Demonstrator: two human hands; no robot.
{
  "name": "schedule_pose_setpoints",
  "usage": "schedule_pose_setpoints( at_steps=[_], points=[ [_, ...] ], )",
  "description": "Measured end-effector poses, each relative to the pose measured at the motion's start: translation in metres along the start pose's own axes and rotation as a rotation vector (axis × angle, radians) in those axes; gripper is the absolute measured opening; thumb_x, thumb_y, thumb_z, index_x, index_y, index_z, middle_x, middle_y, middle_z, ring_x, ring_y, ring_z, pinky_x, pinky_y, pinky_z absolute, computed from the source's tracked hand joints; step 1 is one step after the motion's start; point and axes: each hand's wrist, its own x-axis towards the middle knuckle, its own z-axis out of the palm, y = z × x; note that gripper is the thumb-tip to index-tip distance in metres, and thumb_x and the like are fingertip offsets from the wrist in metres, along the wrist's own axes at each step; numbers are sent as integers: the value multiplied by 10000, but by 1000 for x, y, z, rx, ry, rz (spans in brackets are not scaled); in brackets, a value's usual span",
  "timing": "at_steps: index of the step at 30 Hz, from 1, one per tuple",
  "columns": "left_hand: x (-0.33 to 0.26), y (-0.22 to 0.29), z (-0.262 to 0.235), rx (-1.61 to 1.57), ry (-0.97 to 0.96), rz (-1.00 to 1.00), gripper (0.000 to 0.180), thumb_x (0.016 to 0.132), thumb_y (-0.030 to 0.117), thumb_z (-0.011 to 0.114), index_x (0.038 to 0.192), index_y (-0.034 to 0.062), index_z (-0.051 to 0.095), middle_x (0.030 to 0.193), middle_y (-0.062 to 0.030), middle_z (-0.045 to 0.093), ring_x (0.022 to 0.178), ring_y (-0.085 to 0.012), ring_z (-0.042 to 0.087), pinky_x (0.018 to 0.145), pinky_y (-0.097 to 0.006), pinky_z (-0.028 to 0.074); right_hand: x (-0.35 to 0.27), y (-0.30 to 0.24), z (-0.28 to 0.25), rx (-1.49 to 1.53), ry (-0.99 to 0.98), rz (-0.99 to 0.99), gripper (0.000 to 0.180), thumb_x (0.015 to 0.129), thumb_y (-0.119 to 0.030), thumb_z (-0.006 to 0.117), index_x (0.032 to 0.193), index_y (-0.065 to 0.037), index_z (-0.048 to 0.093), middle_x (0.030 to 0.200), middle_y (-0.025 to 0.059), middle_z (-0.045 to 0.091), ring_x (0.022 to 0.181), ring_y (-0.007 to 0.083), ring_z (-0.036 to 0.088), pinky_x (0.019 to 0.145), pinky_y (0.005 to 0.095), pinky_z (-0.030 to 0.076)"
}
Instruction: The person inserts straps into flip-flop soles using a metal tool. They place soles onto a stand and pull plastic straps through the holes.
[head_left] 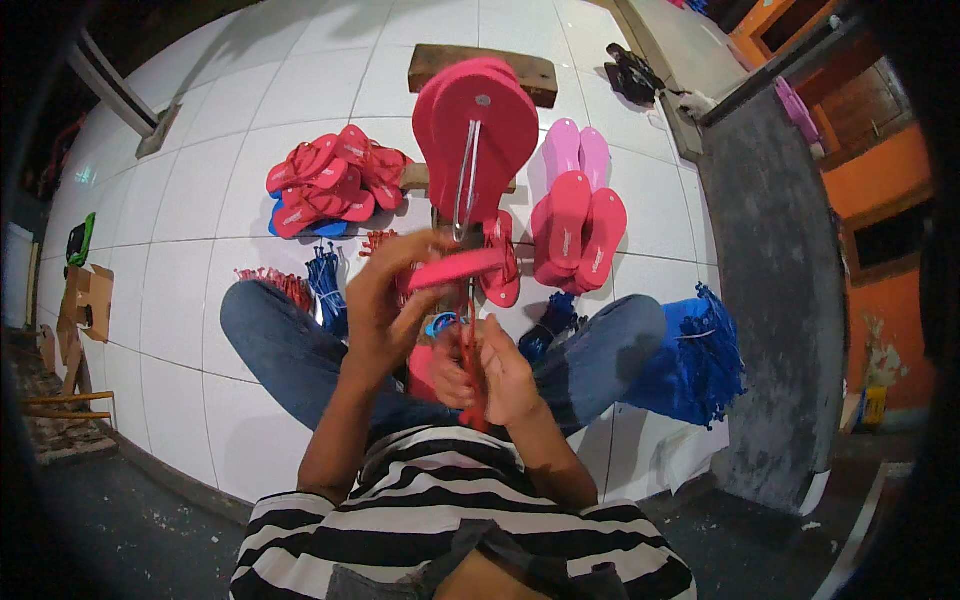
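White glossy floor tiles [200, 230] with thin dark joints filled the middle and upper left of the frame, catching soft reflections. A rough grey concrete wall [770, 300] ran down the right side, and beyond it, at the far right, stood orange walls [880, 170] with dark wooden frames. Along the lower edge the tiling ended at a dark, dull floor [130, 530]. At the left edge lay pieces of brown cardboard [88, 300] and some wooden slats [65, 405]. The corners were dim.

One head-worn fisheye camera looks steeply down, close above the person's lap. The tiled floor [190, 270] spreads toward 12 o'clock, bending at the rim.
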Motion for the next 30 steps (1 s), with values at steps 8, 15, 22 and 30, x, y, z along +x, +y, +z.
schedule_pose_setpoints(
  at_steps=[8, 15, 22, 30],
  points=[
    [-27, -20, -11, -81, 52, -250, 424, 794, -60, 533, 1200, 35, 458, 1093, -193, 574, 1018, -272, 574, 941, -395, 445, 44, -35, -21, -306, 90, -839, 427, 951, -438, 512, 1137, -55, 485, 1152, 155, 548, 1064, 274, 533, 965, 440, 423],
    [17, 6, -20, 103, -85, 281, 405, 680, -4, 674, 1078, 38, 609, 997, -155, 629, 889, -273, 642, 779, -360, 518, 47, -68, -6, -1271, -127, -1332, 321, 830, -206, 643, 1055, -40, 486, 1041, 173, 567, 993, 322, 570, 910, 454, 446],
    [31, 4, -18, 105, -33, 277, 395, 620, -75, 690, 997, 39, 653, 920, -152, 640, 821, -246, 661, 704, -322, 537, 46, -76, 12, -1340, -78, -1417, 260, 858, -187, 606, 1036, -43, 484, 1022, 172, 599, 975, 331, 591, 894, 473, 446],
    [41, 10, -20, 9, -54, 233, 377, 632, 41, 760, 996, 23, 663, 908, -164, 649, 814, -239, 657, 685, -295, 521, 45, -70, 11, -1114, -46, -1309, 442, 709, -174, 760, 1065, -80, 517, 1070, 121, 608, 987, 293, 570, 893, 433, 421]
  ],
)
